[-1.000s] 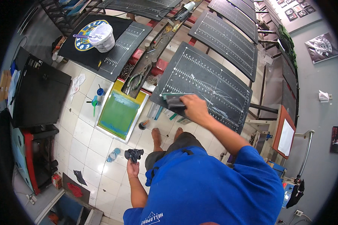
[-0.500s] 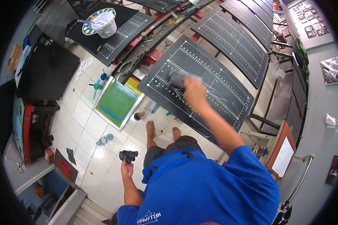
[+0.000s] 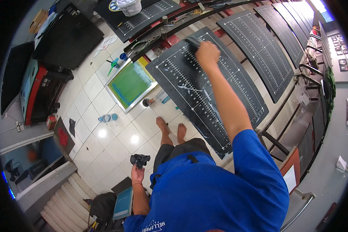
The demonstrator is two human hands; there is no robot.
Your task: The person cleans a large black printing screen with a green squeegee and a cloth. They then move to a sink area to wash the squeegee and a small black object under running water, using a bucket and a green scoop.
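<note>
Dark block [image 3: 192,41]: over the far part of the near board [image 3: 248,98], close to its upper-left edge. It lies low, apparently against the surface; exact contact cannot be told, as its underside is hidden.

Right hand [image 3: 208,54]: closed over the near end of the block, knuckles up, fingers bent with little gap. Thumb placement cannot be made out. The forearm reaches across the board.

Board: black, white ruler marks along lines, dots at the corners. Pale streaks and scuffs lie in its middle and lower part, left of the forearm.

Left hand [image 3: 137,174]: well apart from the board, low at the person's left side, above the floor [image 3: 104,154]. It is curled around the lower part of a crumpled black cloth [image 3: 140,160]; the cloth bunches up beyond the fingers. The grip is mostly closed, its tightness not readable.

Left of the board: a framed screen [image 3: 129,86], green mesh with a yellow end, on the floor. Between screen and board, a small dark cup [image 3: 146,102]. Bare feet [image 3: 162,124] stand below the board's near left edge.

Farther out: a tool rail [image 3: 154,41] above the screen, a white tub [image 3: 130,7] beyond it, and more ruled boards [image 3: 259,54] to the right.
</note>
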